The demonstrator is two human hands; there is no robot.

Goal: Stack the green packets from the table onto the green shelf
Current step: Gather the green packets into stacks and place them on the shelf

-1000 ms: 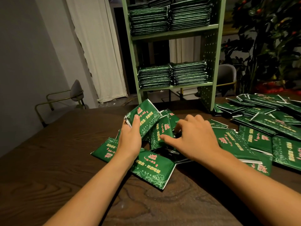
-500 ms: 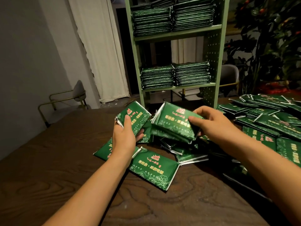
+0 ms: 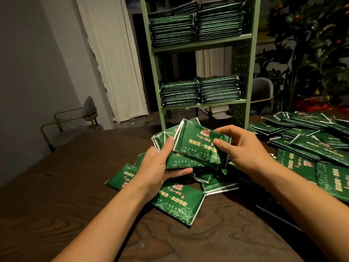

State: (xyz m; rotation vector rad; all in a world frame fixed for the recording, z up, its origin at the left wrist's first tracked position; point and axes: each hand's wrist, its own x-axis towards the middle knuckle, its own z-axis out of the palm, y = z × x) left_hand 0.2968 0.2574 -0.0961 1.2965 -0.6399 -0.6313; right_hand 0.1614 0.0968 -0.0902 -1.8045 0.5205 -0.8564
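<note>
Nearest you, the dark wood-grain tabletop (image 3: 94, 214) fills the lower view, its swirling figure plainly visible. A single green packet (image 3: 177, 201) lies flat on it just below your wrists, with another packet (image 3: 124, 176) to its left, partly under your left forearm.

Above these, your left hand (image 3: 158, 167) has its thumb on top and fingers curled beneath a held bundle of packets (image 3: 200, 150), raised clear of the tabletop. Your right hand (image 3: 243, 150) grips the same bundle at its right end, thumb on the printed face and fingers wrapped over the far edge. Beneath the bundle a loose heap (image 3: 217, 182) lies on the tabletop; a wider spread of packets (image 3: 311, 146) covers the right side.

Farther back, the green shelf (image 3: 241, 59) stands on the far edge of the tabletop, its perforated side panel facing right. Two tiers each hold two neat stacks (image 3: 179, 93).

Beyond: a grey wall (image 3: 37, 53), a pale curtain (image 3: 113, 63), a grey chair with a brass-coloured frame (image 3: 88, 110) at left, and dark foliage (image 3: 311, 44) at right.
</note>
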